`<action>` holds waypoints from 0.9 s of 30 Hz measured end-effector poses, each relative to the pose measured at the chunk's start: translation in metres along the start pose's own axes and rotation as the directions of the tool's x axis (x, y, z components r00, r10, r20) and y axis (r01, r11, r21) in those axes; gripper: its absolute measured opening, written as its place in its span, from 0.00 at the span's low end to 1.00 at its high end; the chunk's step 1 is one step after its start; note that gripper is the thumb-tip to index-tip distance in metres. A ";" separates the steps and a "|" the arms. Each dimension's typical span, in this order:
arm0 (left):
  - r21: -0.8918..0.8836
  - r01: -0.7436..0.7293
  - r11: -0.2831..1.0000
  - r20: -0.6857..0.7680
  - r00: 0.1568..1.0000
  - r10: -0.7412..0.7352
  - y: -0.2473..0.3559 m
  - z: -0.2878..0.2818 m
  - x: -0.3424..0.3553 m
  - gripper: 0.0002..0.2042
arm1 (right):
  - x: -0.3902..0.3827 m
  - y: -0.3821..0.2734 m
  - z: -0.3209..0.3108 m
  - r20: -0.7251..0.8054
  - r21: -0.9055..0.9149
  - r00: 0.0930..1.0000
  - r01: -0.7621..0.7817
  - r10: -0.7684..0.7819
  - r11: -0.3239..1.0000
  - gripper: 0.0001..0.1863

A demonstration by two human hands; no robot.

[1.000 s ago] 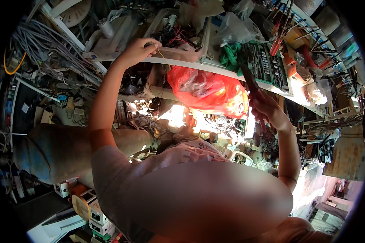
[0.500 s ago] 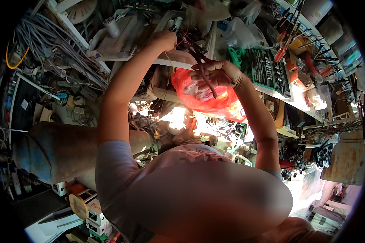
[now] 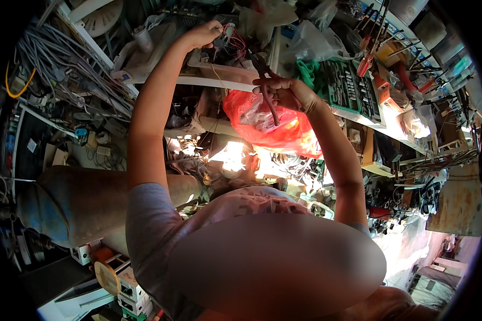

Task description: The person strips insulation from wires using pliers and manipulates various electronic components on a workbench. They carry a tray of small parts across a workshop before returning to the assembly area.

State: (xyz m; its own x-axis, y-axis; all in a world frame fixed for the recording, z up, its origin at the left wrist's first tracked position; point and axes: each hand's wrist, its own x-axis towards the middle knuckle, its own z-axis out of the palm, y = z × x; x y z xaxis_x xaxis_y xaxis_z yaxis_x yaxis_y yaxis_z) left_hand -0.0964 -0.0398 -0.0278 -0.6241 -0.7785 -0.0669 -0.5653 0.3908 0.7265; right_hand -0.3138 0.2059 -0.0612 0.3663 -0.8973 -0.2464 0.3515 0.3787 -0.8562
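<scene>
two grips in the head view: the right grip (image 3: 285, 92) curls around red-handled pliers (image 3: 262, 67) near the counter's front edge (image 3: 195, 81) — likely rigid, fairly heavy, best held low on the handles (image 3: 273, 114); the left grip (image 3: 201, 36) is beside thin, probably soft red wires (image 3: 238, 41) — whether pinching any, i cannot tell.

The single fisheye view looks from head height, steeply downward — the grey short-sleeved cloth shirt (image 3: 219, 206) is very near below, and the long white-edged workbench (image 3: 211, 82) stands farther, in the upper part.
</scene>
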 end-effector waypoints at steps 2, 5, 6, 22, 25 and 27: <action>-0.103 -0.003 0.995 -0.110 0.994 -0.009 -0.005 -0.004 0.004 0.14 | 0.005 0.000 0.000 -0.040 0.026 0.999 -0.017 0.018 1.000 0.20; -0.699 0.146 0.700 0.075 0.988 -0.132 -0.004 -0.022 0.000 0.15 | 0.011 0.002 -0.004 -0.005 0.052 1.000 -0.010 0.010 0.999 0.18; -0.714 0.179 0.677 0.111 0.984 -0.143 -0.001 -0.024 -0.003 0.16 | 0.012 0.000 -0.002 0.029 0.050 1.000 -0.014 0.013 0.999 0.20; -0.700 -0.285 0.655 -0.187 0.958 0.217 0.036 -0.025 -0.097 0.23 | 0.022 -0.008 0.024 0.001 -0.107 0.998 -0.063 0.063 0.992 0.21; -0.446 -0.348 0.825 -0.296 0.927 0.230 0.044 -0.013 -0.110 0.24 | 0.016 -0.004 0.032 -0.027 -0.196 0.999 -0.033 0.028 0.980 0.22; -0.464 -0.447 0.765 -0.452 0.862 0.229 0.042 -0.011 -0.104 0.24 | 0.015 -0.003 0.033 -0.053 -0.233 0.998 -0.025 0.013 0.972 0.22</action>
State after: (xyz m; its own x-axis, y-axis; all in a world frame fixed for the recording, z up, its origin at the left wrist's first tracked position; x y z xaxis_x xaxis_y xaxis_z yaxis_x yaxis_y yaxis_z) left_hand -0.0495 0.0518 0.0177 -0.4237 -0.8036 0.4179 0.0962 0.4189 0.9029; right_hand -0.2810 0.1987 -0.0473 0.3246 -0.9029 -0.2817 0.1321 0.3382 -0.9318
